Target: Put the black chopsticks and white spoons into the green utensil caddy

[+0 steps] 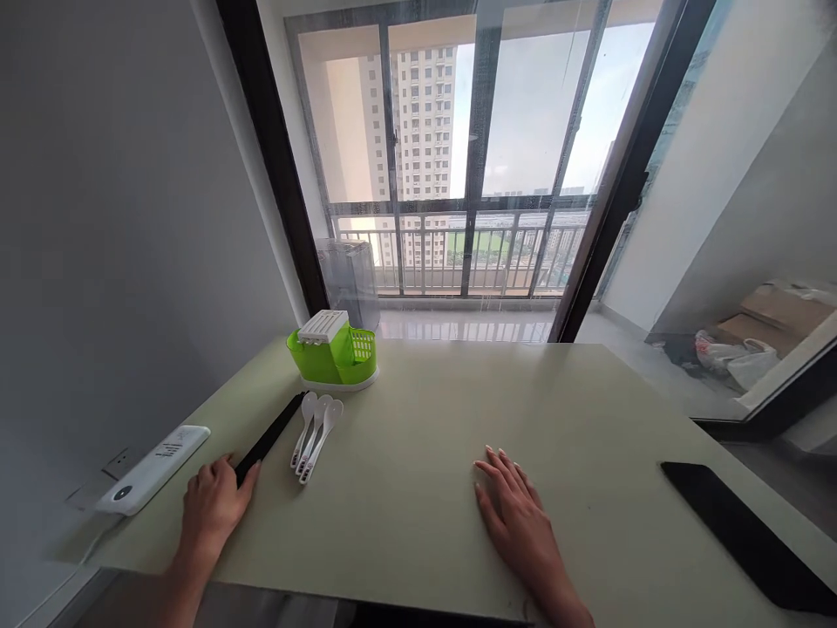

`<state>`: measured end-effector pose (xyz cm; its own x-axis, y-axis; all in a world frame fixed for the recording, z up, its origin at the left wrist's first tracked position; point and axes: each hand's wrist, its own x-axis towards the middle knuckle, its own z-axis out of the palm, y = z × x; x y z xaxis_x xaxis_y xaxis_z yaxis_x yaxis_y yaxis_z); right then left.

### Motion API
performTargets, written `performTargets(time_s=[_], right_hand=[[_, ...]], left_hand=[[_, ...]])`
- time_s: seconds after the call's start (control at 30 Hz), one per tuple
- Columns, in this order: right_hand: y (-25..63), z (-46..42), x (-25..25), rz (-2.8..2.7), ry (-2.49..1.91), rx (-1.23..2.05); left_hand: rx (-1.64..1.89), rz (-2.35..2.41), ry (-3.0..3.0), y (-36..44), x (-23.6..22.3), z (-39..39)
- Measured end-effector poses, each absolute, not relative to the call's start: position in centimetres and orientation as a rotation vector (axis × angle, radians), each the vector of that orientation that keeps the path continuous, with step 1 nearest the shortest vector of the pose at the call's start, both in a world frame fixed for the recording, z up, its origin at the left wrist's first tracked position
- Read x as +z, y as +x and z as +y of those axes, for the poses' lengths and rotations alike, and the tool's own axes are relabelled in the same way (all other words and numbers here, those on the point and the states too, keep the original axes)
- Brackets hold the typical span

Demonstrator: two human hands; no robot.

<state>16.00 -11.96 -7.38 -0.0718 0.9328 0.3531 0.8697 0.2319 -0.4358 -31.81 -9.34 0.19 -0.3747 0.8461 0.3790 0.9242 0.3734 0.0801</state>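
Note:
My left hand (213, 506) rests near the table's front left and is closed round the near end of a bundle of black chopsticks (275, 433), which lies on the pale green table (425, 419) pointing away toward a green cutlery holder (335, 351). Three white spoons (316, 433) lie side by side just right of the chopsticks. My right hand (516, 515) lies flat on the table at centre right, fingers stretched out, holding nothing.
A white power strip (152, 468) sits at the table's left edge beside the wall. A black flat object (751, 536) lies at the front right corner. Behind the table are a clear bin (349, 281) and a glass balcony door.

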Motion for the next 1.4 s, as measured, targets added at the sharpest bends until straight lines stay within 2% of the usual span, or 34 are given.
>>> performTargets(time_s=[0.1,0.2,0.5,0.93,1.4], right_hand=[[16.2,-12.1,-7.2,-1.938,-1.646,0.188],[16.4,-12.2,-7.2,-1.939,-1.645,0.217],[16.7,-12.2,-7.7,-1.949,-1.609,0.241],[17.0,-12.1,-7.7,-1.932,-1.590,0.297],[17.0,-12.3,-7.3,-1.881,-1.547,0.331]], left_hand=[[-0.064,-2.361,-1.624,-31.2,1.3,-9.1],[0.132,-2.415,-1.694,-29.9,2.6,-8.6],[0.224,-2.582,-1.629,-29.1,2.7,-5.2],[0.045,-2.501,-1.475,-28.4,0.5,-5.7],[-0.582,-2.311,-1.436,-27.5,-1.0,-8.3]])
